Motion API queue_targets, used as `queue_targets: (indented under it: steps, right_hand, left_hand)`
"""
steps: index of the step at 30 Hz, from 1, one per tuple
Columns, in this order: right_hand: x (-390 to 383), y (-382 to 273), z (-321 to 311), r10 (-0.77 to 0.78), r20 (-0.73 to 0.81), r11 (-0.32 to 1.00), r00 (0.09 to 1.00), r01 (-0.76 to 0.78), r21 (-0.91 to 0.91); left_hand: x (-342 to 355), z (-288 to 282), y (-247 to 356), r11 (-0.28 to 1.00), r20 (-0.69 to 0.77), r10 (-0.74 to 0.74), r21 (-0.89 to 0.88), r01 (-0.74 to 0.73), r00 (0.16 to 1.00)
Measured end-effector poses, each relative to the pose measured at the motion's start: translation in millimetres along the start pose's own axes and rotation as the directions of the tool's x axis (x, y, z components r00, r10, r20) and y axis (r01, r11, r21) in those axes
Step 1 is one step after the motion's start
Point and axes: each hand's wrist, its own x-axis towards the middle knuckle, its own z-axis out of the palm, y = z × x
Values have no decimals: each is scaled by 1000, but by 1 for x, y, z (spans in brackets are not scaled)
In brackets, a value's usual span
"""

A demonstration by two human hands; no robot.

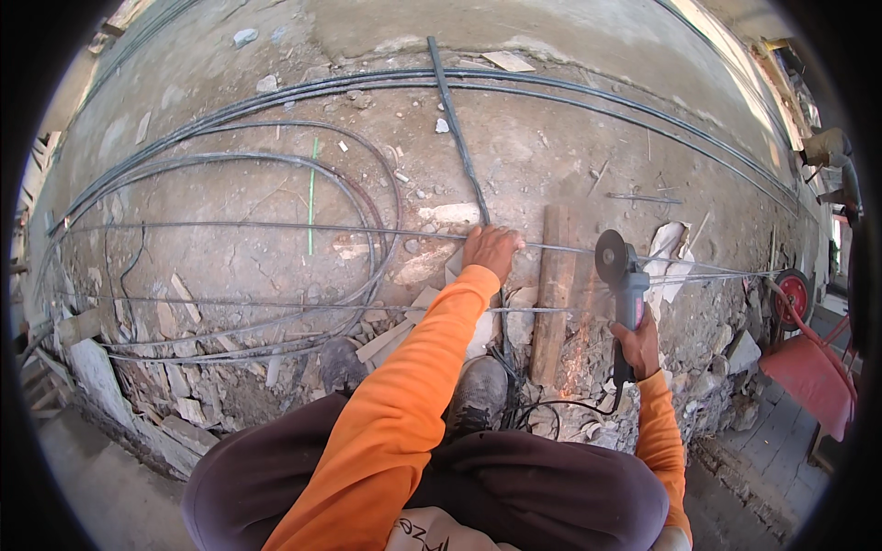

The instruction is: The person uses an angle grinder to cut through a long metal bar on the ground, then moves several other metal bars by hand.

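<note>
My left hand, below an orange sleeve, is closed over a thin steel rod where it crosses a long dark bar. My right hand grips a grey angle grinder with a cord trailing from it; its disc is upright near the rods. A wooden beam lies between my hands, with orange sparks low beside it. My grey boot is below my left forearm, among broken rubble.
Long rods span the dusty concrete floor, looping at left. A thin green strip lies there. White scraps sit beyond the grinder. A red wheelbarrow with a wheel stands at right, below a ledge of rubble.
</note>
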Motion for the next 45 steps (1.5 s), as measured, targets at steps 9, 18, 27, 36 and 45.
queue_targets:
  steps: [9, 18, 27, 36, 45]
  right_hand:
    - [5, 10, -3, -16, -4, 998, 1000, 15, -68]
    - [1, 23, -4, -30, -26, 997, 999, 28, -68]
    - [2, 21, -7, -54, -10, 995, 998, 53, -81]
    - [-1, 12, -6, -23, -7, 998, 1000, 23, -63]
    - [-3, 27, -2, -28, -2, 999, 1000, 28, -37]
  left_hand:
    - [1, -4, 3, 1000, 32, -14, 27, 14, 999]
    - [2, -2, 2, 1000, 34, -5, 18, 4, 999]
    - [4, -4, 4, 1000, 55, -9, 12, 8, 998]
    - [4, -3, 3, 999, 62, -19, 34, 16, 998]
    - [3, -1, -2, 999, 72, -6, 49, 2, 997]
